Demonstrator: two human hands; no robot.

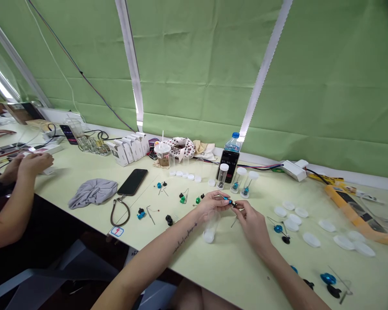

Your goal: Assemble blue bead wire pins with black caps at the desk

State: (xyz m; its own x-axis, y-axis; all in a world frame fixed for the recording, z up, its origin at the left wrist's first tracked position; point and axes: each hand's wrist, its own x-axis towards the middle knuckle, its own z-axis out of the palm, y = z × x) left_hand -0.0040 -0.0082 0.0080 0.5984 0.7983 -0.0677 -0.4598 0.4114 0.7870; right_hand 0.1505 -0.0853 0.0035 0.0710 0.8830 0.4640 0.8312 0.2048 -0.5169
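My left hand (pixel 215 203) is closed, pinching a small blue-and-black part (pixel 229 201) above the table. From the other side, my right hand (pixel 251 218) has its fingertips closed on the black end of this part. Just below my left wrist stands a clear tube (pixel 211 228) with a white base. Beyond my hands, clear tubes with white caps (pixel 223 174) stand in a row, and blue parts (pixel 236 184) show inside some. Right of my right hand lies a loose set with a blue piece (pixel 278 229), a black piece (pixel 286 240) and thin metal pieces.
Several white caps (pixel 311 240) lie at right, near an orange-framed object (pixel 358 211). A phone with a timer (pixel 230 163) leans on a water bottle (pixel 235 142). A dark phone (pixel 133 181) and grey cloth (pixel 93 193) lie at left. Another person's hands (pixel 32 165) work at far left.
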